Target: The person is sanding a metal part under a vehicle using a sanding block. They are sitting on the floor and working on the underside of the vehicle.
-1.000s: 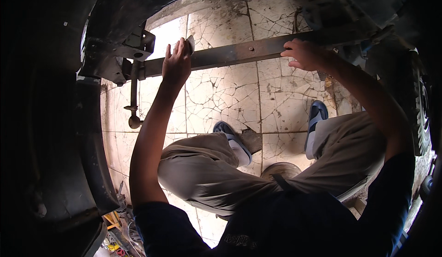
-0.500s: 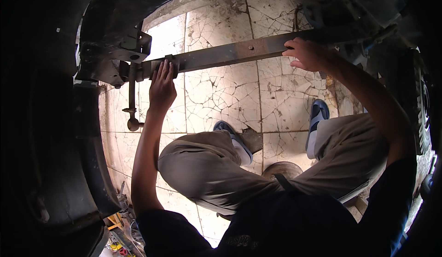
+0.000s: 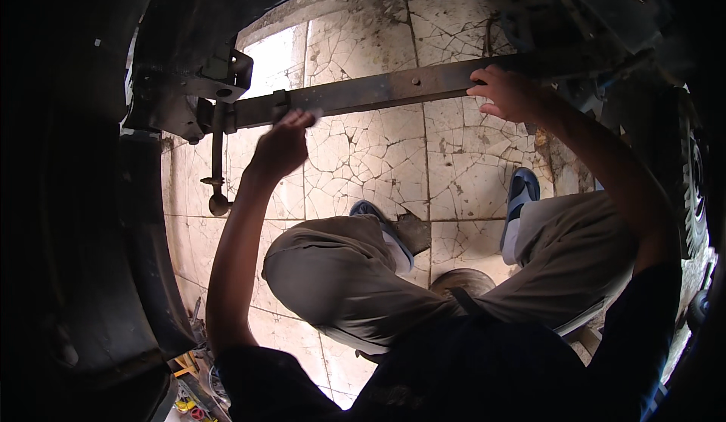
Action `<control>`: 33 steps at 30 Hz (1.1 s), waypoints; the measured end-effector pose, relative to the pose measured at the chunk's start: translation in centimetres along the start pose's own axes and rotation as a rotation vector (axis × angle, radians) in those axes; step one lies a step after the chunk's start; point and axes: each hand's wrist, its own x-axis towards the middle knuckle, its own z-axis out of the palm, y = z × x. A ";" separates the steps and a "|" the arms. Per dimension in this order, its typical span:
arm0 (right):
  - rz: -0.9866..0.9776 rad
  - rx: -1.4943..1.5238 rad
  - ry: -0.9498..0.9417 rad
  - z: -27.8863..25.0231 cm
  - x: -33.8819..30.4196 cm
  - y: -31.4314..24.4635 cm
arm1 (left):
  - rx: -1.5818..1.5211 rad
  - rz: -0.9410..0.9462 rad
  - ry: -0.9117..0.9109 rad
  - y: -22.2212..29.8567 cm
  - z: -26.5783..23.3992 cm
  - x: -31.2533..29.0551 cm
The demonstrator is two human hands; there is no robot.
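Observation:
A long dark metal bar point(image 3: 355, 95) with a brownish patch crosses in front of me, rising to the right. My left hand point(image 3: 283, 144) is closed just below the bar's left part. A small dark, blurred bit shows at its fingertips, too unclear to name. Right above those fingers, a dark bracket point(image 3: 280, 103) sits around the bar. My right hand point(image 3: 510, 93) is by the bar's right part, fingers apart and curved, with nothing seen in them. Whether its fingertips touch the bar I cannot tell.
Left of the bar's end hangs a metal rod point(image 3: 218, 150) with a rounded joint at its lower end. Dark vehicle panels point(image 3: 83, 271) close in on the left. Cracked tiles point(image 3: 363, 150) lie below, and a round seat point(image 3: 463, 278) is between my legs. Coloured tools lie at the lower left.
My left hand has lifted off the bar, closed, and shifted right and down toward me. The dark block under it no longer shows on the bar. My right hand has barely moved.

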 end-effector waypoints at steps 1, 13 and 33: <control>0.013 -0.009 -0.008 -0.2 -0.2 0.2 | -0.024 -0.137 -0.337 2.7 -2.7 0.6; -0.002 0.021 -0.035 0.0 0.7 -0.8 | 0.122 0.348 0.260 -0.6 5.3 8.9; 0.030 0.067 -0.030 0.3 0.7 -0.4 | 0.191 0.384 0.183 5.7 5.8 7.8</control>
